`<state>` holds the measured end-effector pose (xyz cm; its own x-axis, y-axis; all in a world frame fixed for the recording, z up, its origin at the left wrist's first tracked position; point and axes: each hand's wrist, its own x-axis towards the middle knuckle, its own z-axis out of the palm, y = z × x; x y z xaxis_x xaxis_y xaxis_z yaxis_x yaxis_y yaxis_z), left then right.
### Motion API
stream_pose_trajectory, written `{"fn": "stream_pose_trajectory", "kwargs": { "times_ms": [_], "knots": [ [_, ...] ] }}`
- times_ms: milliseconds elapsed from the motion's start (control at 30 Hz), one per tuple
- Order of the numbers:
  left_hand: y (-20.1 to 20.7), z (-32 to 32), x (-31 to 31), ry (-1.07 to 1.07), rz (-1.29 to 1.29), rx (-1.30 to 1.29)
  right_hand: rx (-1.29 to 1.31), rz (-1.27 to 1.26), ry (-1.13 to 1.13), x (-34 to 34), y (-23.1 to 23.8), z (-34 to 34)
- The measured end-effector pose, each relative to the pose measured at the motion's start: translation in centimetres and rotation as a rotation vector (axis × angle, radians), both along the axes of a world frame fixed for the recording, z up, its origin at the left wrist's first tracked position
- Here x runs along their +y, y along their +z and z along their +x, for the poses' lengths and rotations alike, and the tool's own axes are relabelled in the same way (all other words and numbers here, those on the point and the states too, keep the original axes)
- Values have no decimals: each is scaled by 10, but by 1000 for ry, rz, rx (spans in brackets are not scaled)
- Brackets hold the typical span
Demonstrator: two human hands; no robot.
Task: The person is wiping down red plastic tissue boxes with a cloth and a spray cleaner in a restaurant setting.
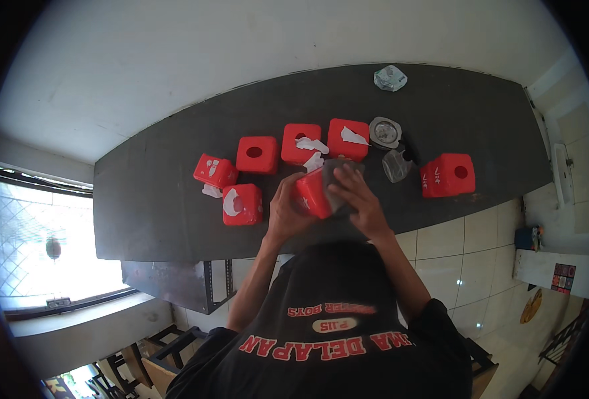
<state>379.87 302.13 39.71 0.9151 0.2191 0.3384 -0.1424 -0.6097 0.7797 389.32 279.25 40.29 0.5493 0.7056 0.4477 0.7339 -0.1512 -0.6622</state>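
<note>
Close to my body, my left hand (285, 211) grips the side of a red tissue box (313, 194), which is tilted, with white tissue (314, 161) showing at its far end. My right hand (359, 199) presses a dark grey cloth (335, 171) against the box's right side, its fingers bent over the cloth. Around them stand more red tissue boxes: one with a round hole (256, 153), two with tissue poking out behind my hands, a tipped one (216, 171) and another (243, 205) to the left.
All this is on a dark grey table (154, 199) against a white wall. Right of my hands lie a grey round-lidded container (385, 133) and a clear bottle with a black part (397, 165). Another red box (448, 175) stands farther right. A crumpled pale packet (390, 78) lies at the far edge.
</note>
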Motion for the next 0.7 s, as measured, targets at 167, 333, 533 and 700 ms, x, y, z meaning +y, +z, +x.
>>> {"fn": "stream_pose_trajectory", "kwargs": {
  "times_ms": [167, 333, 533, 700],
  "knots": [
    [-16, -11, -2, -5, -71, 11, 254, 139, -236, -10, -42, 19],
    [-22, -7, -5, 42, -181, 21, 155, 155, -301, 18, -11, -2],
    [-16, 15, 5, 13, -9, -11, -72, -6, -40, 30, 21, -30],
    [-49, 14, 19, 51, -499, 161, -276, -23, 180, 39, 20, -38]
  ]
}}
